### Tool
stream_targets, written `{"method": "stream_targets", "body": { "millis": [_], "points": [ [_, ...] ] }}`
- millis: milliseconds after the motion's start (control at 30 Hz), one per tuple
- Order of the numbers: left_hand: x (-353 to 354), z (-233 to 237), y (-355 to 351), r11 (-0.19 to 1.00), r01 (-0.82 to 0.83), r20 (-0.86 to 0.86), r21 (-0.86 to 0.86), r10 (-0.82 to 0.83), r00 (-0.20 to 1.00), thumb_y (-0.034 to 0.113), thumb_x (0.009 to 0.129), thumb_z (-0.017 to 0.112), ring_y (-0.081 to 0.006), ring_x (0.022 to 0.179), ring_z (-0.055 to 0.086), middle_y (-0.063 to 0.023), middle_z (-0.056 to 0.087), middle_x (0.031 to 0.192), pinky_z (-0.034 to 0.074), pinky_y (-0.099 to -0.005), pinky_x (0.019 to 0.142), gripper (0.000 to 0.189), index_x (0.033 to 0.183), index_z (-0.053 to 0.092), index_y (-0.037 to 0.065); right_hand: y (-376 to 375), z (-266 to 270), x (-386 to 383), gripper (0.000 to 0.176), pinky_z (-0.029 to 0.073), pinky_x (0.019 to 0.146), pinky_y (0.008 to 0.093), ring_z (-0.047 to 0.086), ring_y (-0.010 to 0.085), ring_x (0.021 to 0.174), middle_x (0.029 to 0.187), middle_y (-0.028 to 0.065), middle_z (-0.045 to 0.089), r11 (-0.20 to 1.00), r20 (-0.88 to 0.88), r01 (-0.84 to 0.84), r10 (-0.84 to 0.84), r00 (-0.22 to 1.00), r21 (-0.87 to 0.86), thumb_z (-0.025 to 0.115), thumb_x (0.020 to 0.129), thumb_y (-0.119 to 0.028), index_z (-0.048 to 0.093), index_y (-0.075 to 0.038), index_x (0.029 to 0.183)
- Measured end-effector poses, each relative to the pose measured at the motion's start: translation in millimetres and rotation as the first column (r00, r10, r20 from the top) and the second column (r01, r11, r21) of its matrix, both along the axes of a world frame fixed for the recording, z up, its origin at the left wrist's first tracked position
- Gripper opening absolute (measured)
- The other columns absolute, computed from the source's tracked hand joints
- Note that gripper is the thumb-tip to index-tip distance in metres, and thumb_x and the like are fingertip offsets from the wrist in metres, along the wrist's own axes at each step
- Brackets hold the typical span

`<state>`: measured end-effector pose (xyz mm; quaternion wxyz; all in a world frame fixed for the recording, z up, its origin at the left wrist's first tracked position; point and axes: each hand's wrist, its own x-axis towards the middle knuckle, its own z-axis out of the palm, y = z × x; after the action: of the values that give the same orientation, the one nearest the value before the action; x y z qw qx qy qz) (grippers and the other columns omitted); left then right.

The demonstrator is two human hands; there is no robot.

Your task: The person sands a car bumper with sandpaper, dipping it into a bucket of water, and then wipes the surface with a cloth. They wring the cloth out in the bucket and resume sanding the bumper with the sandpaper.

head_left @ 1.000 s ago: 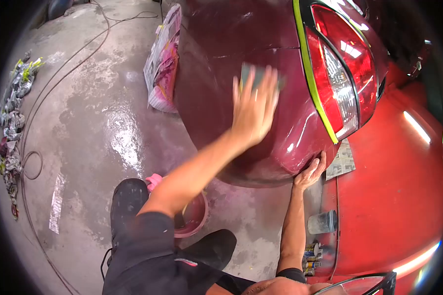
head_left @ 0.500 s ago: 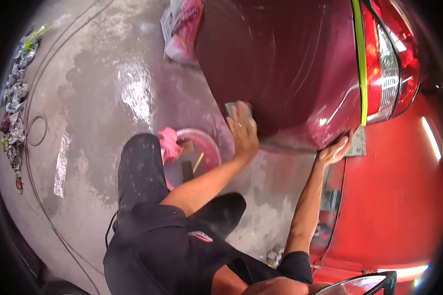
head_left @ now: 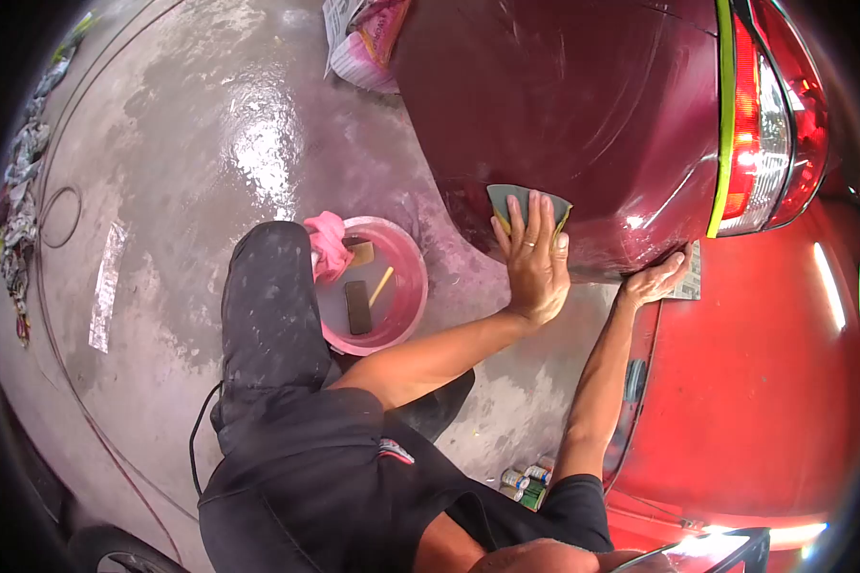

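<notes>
My left hand (head_left: 533,256) presses a grey-green sanding sheet (head_left: 516,199) flat against the lower part of a dark red car bumper (head_left: 583,105); the fingers point up over the sheet. My right hand (head_left: 655,281) grips the bumper's lower edge, just below the tail light (head_left: 769,134). A strip of yellow-green tape (head_left: 726,124) runs along the light's edge. I crouch on the floor with my black-clad knee (head_left: 268,286) to the left.
A pink bucket (head_left: 412,283) beside my knee holds water, a dark block and a stick; a pink cloth (head_left: 329,243) hangs on its rim. Newspaper masking (head_left: 363,43) lies at top. A red panel (head_left: 784,363) fills the right. Small cans (head_left: 526,477) stand below it. A cable (head_left: 57,215) crosses the wet concrete.
My left hand slid the sheet from high on the bumper down to its lower left, then right along the bottom curve. My right hand kept its grip on the edge.
</notes>
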<state>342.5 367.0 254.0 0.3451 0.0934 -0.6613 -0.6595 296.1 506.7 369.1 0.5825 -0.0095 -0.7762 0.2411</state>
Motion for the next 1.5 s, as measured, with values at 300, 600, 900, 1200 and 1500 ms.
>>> {"method": "stream_targets", "body": {
  "millis": [300, 600, 900, 1200, 1500],
  "points": [
    [-7, -82, -13, 0.959, 0.246, 0.083, 0.142, -0.259, 0.962, 0.026, 0.104, 0.038, -0.0400, 0.147, 0.018, -0.0184, 0.031, 0.156, 0.008, -0.0580, 0.117, 0.053, 0.150, 0.031, 0.000, 10, 2, 2, 0.051, 0.042, 0.103, 0.0392, 0.051, 0.0277, 0.123, 0.134, 0.0151, 0.052, 1.000, 0.021, -0.001, 0.000, 1.000, 0.022, 0.049, 0.099, -0.038, 0.053, 0.000, 0.132],
    [-103, -100, -45, 0.773, 0.057, 0.230, 0.632, -0.257, 0.939, 0.032, 0.105, 0.029, -0.0384, 0.141, 0.031, -0.0219, 0.035, 0.152, 0.025, -0.0426, 0.115, 0.054, 0.149, 0.032, 0.001, 10, 0, 2, 0.053, 0.040, 0.107, 0.0400, 0.050, 0.0285, 0.125, 0.135, 0.0190, 0.051, 0.994, 0.005, -0.087, 0.088, 0.996, -0.059, 0.045, 0.100, -0.038, 0.052, 0.004, 0.131],
    [-67, -110, -1, 0.946, -0.105, 0.354, 0.308, -0.011, 0.935, 0.037, 0.105, 0.030, -0.0400, 0.134, 0.042, -0.0263, 0.045, 0.143, 0.032, -0.0408, 0.111, 0.056, 0.143, 0.040, -0.003, 0, 1, 3, 0.057, 0.039, 0.106, 0.0421, 0.050, 0.0307, 0.124, 0.135, 0.0200, 0.052, 0.995, 0.032, -0.069, 0.071, 0.997, -0.069, 0.042, 0.099, -0.043, 0.054, 0.002, 0.131],
    [-72, -112, -30, 0.809, 0.113, 0.337, 0.577, -0.362, 0.869, 0.046, 0.105, 0.022, -0.0360, 0.140, 0.035, -0.0201, 0.040, 0.150, 0.029, -0.0396, 0.113, 0.061, 0.146, 0.040, 0.004, 5, 0, -2, 0.055, 0.038, 0.107, 0.0431, 0.049, 0.0311, 0.125, 0.132, 0.0187, 0.053, 0.997, -0.042, -0.065, 0.064, 0.997, -0.028, 0.044, 0.101, -0.040, 0.053, 0.005, 0.132],
    [-175, -215, -104, 0.562, 0.326, 0.188, 0.760, -0.670, 0.718, 0.043, 0.104, 0.036, -0.0303, 0.115, 0.059, -0.0201, 0.061, 0.127, 0.043, -0.0418, 0.099, 0.057, 0.131, 0.055, -0.004, 15, 0, 1, 0.050, 0.035, 0.109, 0.0410, 0.050, 0.0314, 0.125, 0.132, 0.0173, 0.057, 0.995, -0.035, 0.038, -0.035, 0.999, 0.097, 0.042, 0.102, -0.037, 0.055, 0.002, 0.131]
  ]
}}
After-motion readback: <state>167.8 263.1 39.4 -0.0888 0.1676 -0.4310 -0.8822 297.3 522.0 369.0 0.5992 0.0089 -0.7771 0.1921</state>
